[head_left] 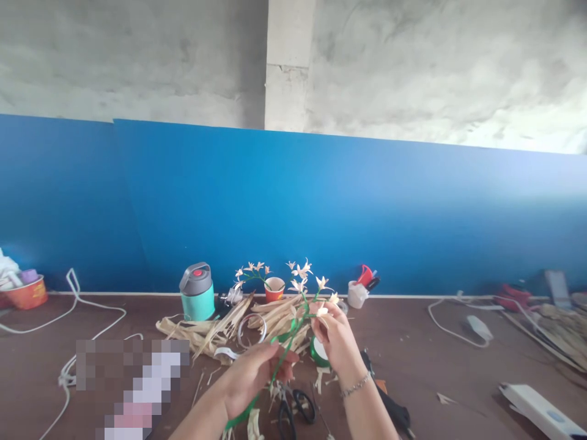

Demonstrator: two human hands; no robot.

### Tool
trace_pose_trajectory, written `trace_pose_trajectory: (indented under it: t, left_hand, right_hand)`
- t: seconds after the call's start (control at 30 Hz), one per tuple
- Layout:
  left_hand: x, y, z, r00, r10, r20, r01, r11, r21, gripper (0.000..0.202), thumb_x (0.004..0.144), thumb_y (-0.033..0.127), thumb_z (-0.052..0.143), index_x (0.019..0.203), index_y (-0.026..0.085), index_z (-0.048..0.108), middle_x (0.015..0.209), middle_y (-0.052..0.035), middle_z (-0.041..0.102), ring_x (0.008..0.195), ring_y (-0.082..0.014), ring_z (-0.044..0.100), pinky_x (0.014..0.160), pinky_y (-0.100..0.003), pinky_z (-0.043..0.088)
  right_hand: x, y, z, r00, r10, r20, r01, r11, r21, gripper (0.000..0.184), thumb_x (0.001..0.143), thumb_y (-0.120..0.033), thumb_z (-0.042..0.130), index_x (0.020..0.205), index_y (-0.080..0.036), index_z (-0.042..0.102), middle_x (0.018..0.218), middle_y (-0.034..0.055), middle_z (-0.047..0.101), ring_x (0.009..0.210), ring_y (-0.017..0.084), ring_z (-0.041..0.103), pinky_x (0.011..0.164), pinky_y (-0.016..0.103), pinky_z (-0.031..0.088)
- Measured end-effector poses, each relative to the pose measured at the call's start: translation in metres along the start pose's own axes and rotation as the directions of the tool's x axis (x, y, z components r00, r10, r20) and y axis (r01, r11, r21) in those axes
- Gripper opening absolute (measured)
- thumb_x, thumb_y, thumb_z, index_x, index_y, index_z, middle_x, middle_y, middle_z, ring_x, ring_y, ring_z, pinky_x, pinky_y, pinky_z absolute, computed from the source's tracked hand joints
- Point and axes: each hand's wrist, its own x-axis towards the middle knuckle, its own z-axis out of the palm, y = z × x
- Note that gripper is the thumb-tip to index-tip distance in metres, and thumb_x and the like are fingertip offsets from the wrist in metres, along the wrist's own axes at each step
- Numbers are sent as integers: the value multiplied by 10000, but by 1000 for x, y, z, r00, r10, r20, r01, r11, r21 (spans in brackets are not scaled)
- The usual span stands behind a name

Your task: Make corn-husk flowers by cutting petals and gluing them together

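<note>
I hold a green-wrapped stem (285,346) topped with small cream husk flowers (300,278) above a brown table (413,354). My left hand (253,374) is closed around the lower stem, and a loose green tape end hangs below it. My right hand (334,335) pinches a pale flower (323,310) against the stem's upper part. A green tape roll (317,354) lies just under my right hand. Black-handled scissors (293,408) rest on the table below both hands.
Dried corn husks (215,333) pile behind my hands, beside a clear tape ring (251,330). A teal flask (197,293), a red cup (274,288) with a flower sprig and a white cup (356,294) stand by the blue wall. White cables (73,305) trail left.
</note>
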Motion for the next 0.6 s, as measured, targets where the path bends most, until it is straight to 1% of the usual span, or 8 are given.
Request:
trace_pose_trajectory:
  t: [0.03, 0.1, 0.2, 0.27, 0.33, 0.4, 0.5, 0.6]
  left_hand:
    - [0, -1, 1, 999, -29, 34, 30, 999, -32, 379, 740, 465, 581, 764, 104, 692, 645, -64, 591, 625, -151, 528, 652, -275, 388]
    - [-1, -3, 3, 997, -61, 54, 64, 996, -65, 342, 714, 446, 622, 749, 114, 693, 607, -40, 556, 577, -131, 500, 622, -262, 373]
    - [-2, -4, 4, 997, -65, 44, 68, 996, -53, 307, 640, 437, 701, 677, 133, 673, 553, -9, 523, 532, -113, 472, 603, -250, 358]
    - [-2, -4, 6, 998, -59, 14, 60, 998, -28, 304, 589, 429, 738, 591, 142, 637, 541, -6, 540, 524, -108, 474, 600, -244, 353]
    - [-1, -3, 8, 998, -32, -50, 34, 999, 43, 297, 569, 402, 750, 529, 149, 600, 533, -9, 568, 552, -120, 500, 626, -245, 356]
    - [1, -2, 10, 989, 17, -146, 5, 989, 146, 268, 569, 368, 747, 525, 154, 592, 534, -7, 594, 585, -137, 525, 655, -255, 359]
    - [4, -2, 10, 954, 90, -284, 5, 949, 316, 222, 551, 327, 741, 547, 154, 602, 518, 16, 593, 545, -133, 505, 601, -251, 339]
    - [7, -4, 8, 909, 171, -380, 43, 869, 493, 197, 570, 312, 708, 537, 152, 597, 481, 34, 546, 500, -120, 458, 534, -237, 296]
  right_hand:
    - [0, 0, 1, 1000, 12, 10, -12, 1000, -1, 75, 610, -232, 591, 653, -177, 563, 445, -61, 457, 339, 40, 262, 352, 197, 152]
    - [-1, 0, 3, 999, 24, 28, -24, 1000, -8, 75, 605, -225, 591, 662, -182, 569, 472, -53, 481, 345, 41, 266, 346, 196, 158]
    - [-2, 0, 4, 998, 22, 53, -21, 1000, -11, 64, 609, -229, 597, 645, -184, 568, 475, -51, 480, 340, 40, 252, 339, 200, 159]
    - [-2, 0, 4, 998, 13, 56, -13, 1000, -8, 75, 617, -245, 608, 637, -184, 568, 473, -49, 479, 335, 39, 257, 334, 200, 157]
    - [-2, -1, 4, 999, -1, 44, 1, 1000, -6, 98, 622, -263, 623, 635, -181, 570, 488, -48, 488, 334, 36, 266, 330, 195, 166]
    - [-3, -2, 6, 999, -18, 29, 19, 1000, -13, 111, 620, -266, 636, 635, -174, 575, 500, -51, 492, 335, 30, 268, 329, 189, 186]
    - [-3, -2, 8, 999, -40, 13, 41, 998, -41, 128, 629, -264, 654, 653, -156, 589, 490, -58, 478, 335, 25, 266, 332, 184, 202]
    - [-3, 0, 9, 998, -56, -10, 55, 997, -50, 162, 653, -287, 665, 666, -146, 587, 497, -53, 481, 343, 27, 287, 337, 182, 212]
